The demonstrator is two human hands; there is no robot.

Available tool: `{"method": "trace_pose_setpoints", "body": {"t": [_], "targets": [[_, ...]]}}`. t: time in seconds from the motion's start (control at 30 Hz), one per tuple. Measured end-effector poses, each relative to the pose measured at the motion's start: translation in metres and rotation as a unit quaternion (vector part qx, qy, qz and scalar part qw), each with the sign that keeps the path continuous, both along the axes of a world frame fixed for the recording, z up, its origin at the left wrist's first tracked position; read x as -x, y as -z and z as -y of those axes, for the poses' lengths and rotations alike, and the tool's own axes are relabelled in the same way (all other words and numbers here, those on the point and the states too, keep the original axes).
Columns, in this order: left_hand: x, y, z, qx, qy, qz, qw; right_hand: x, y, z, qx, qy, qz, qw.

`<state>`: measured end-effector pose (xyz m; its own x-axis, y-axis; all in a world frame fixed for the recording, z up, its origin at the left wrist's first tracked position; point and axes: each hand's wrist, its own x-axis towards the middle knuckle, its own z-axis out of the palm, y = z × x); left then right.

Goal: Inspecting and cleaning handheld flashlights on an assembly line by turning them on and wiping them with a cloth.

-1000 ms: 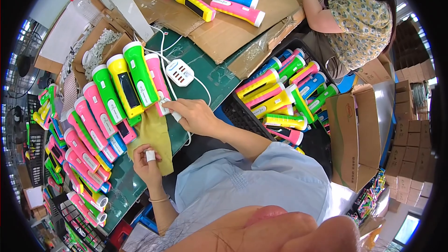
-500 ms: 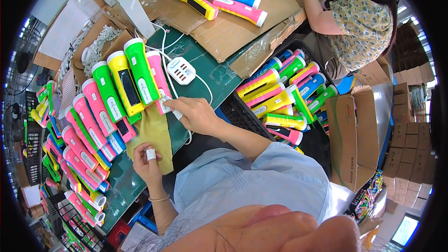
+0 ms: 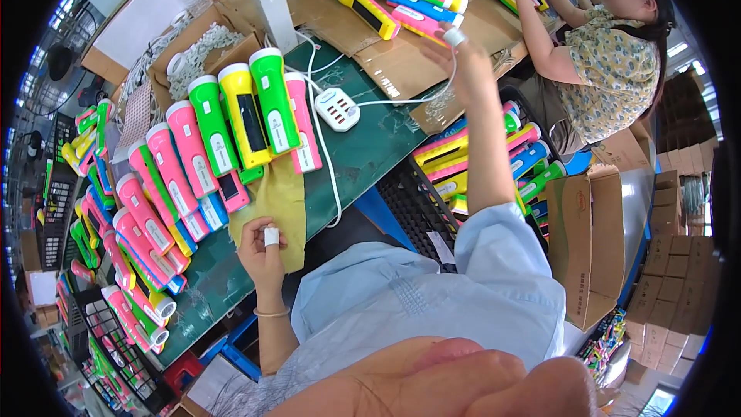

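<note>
My right hand [image 3: 472, 69] is raised over the cardboard at the far right, near a pink flashlight [image 3: 417, 22]. Between its fingers runs a thin white cable [image 3: 397, 101] from the white multi-port USB charger [image 3: 337, 110]; motion blurs the fingertips, and one carries a white wrap. Low at the table's near edge, my left hand [image 3: 262, 251] is loosely curled and empty beside a yellow cloth [image 3: 282, 208], white tape round one finger. Beyond it a row of flashlights stretches left, including a green one [image 3: 274, 100], a yellow one [image 3: 245, 120] and a pink one [image 3: 302, 123].
A black crate [image 3: 417, 205] full of flashlights sits right of the table, with an open cardboard box [image 3: 590, 247] beside it. A co-worker [image 3: 610, 69] handles flashlights at the far right. A white post [image 3: 266, 0] and a box of white cables [image 3: 202, 50] stand at the back.
My right hand has left the end of the pink flashlight and swung far to the right, drawing the white cable along. My left hand stays by the cloth. The view has shifted slightly.
</note>
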<state>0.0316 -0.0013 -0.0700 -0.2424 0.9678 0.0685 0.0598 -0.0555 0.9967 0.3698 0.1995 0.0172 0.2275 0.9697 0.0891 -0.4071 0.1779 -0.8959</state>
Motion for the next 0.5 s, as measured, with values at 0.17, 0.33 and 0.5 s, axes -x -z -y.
{"method": "trace_pose_setpoints", "body": {"t": [0.17, 0.33, 0.5], "targets": [[-0.002, -0.003, -0.003, 0.003, 0.012, 0.006, 1.0, -0.072, 0.006, -0.103, 0.068, 0.088, -0.093, 0.989], [-0.004, -0.004, -0.001, 0.012, -0.003, -0.012, 1.0, -0.082, 0.005, -0.131, 0.093, 0.114, -0.049, 0.988], [-0.003, -0.002, 0.0, 0.01, -0.014, -0.015, 1.0, -0.094, 0.026, -0.134, 0.11, 0.095, -0.077, 0.986]]}}
